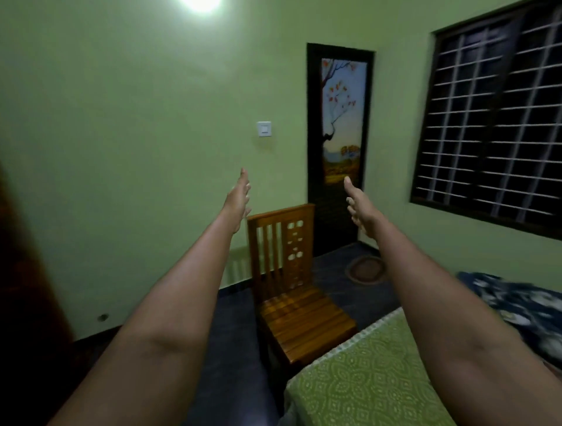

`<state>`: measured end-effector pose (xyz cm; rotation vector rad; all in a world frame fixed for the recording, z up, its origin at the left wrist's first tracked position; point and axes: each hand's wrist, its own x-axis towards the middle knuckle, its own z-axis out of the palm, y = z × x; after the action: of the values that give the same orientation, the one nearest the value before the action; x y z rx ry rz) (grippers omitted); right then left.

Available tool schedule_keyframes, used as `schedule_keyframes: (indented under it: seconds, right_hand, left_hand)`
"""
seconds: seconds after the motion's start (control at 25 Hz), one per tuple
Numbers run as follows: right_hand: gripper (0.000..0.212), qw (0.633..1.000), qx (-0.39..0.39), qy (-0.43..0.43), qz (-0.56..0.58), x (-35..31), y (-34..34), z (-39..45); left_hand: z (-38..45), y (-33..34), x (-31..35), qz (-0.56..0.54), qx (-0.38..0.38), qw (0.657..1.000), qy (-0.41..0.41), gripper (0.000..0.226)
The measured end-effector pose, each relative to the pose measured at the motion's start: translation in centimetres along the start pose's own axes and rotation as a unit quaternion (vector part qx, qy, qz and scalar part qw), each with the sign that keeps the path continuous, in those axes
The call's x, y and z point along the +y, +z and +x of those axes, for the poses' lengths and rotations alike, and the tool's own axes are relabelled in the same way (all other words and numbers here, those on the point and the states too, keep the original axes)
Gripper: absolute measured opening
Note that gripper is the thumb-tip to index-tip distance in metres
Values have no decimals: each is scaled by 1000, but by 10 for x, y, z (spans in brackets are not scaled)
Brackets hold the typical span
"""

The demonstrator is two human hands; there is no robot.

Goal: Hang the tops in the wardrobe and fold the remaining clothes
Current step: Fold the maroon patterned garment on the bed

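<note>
- At far left, a dark brown panel [18, 273] fills the near edge of the view; what it belongs to cannot be told.
- High on the green wall [121, 152], a lamp [200, 3] glares, and lower down sits a white switch [264, 129].
- Left of centre, the left hand [238, 199] is stretched out in the air, edge-on, fingers [244, 178] straight and close together, holding nothing.
- Below and between the two hands, a wooden chair [292, 289] stands on the dark floor [231, 349], its back toward the wall.
- Behind the chair, a narrow dark-framed door [340, 121] carries a painted tree scene.
- Right of centre, the right hand [360, 206] is raised level with the left, palm turned inward, fingers [352, 209] loosely spread, thumb up, holding nothing.
- Far on the floor near the door lies a small round mat [365, 269].
- Near right, a bed [365, 386] with a green patterned cover runs under the right forearm.
- Farther right on the bed lies a blue and white patterned cloth [523, 310], blurred and rumpled, well apart from both hands.
- At upper right, a dark barred window [492, 121] is set in the side wall.
</note>
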<state>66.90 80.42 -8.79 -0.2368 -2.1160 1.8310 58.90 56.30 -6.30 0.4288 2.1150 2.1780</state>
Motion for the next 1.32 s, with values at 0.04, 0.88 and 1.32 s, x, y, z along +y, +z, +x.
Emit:
schedule_keyframes:
  seconds: [0.04,0.88,1.32]
  right_hand:
    - [74,1000,29,7,-7,3,-13,6]
    - [79,842,506,157,-100,64,-241,-123]
    - [48,809,472,337,-101,247,-399,-65]
  left_hand:
    - [21,12,-2,-2,-29,1000,2,69]
    - [88,368,-56,-23,-514,857,-14,72]
    - [116,560,-237,114,-471,865,-128,58]
